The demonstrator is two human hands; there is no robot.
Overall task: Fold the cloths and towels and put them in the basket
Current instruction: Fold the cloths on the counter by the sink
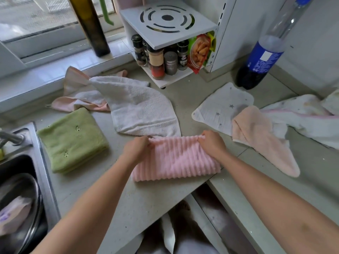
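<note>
Counter (pixel 165 197) under all; pink cloth (pixel 176 160) lying right of green stack (pixel 73 140), far corners pinched by left hand (pixel 136 149) and right hand (pixel 212 143). Best: corners level, edges matched, crease pressed flat.

Bare counter (pixel 88 189) (left of sink (pixel 42 162))

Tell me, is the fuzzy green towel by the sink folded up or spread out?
Folded. The fuzzy green towel lies as a neat square on the grey countertop, with several stacked layers showing along its near edge.
</note>
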